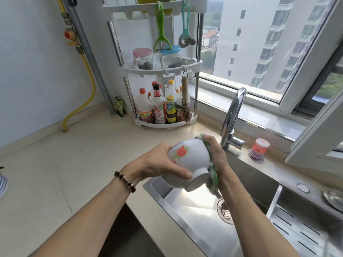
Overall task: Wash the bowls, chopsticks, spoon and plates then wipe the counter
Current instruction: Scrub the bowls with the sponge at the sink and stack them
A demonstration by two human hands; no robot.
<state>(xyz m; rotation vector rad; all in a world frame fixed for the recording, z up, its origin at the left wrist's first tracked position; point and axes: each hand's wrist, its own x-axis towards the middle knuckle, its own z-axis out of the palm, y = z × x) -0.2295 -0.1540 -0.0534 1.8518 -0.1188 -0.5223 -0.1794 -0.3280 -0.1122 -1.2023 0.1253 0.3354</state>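
Note:
A white bowl (191, 160) with a red flower print is held on its side above the steel sink (189, 216), foot toward me. My left hand (161, 162) grips it, thumb near the foot. My right hand (217, 154) presses a green and white scouring cloth (212, 167) against the bowl's rim and mouth, fingers curled over the cloth. The inside of the bowl is hidden from me. No chopsticks, spoon or plates are visible.
A chrome tap (233, 117) rises just behind my right hand. A pink dish brush (259, 149) sits on the sink ledge. A corner rack (163, 71) with sauce bottles stands at the back. The beige counter (65, 173) spreads left; a perforated drain tray (304, 230) lies right.

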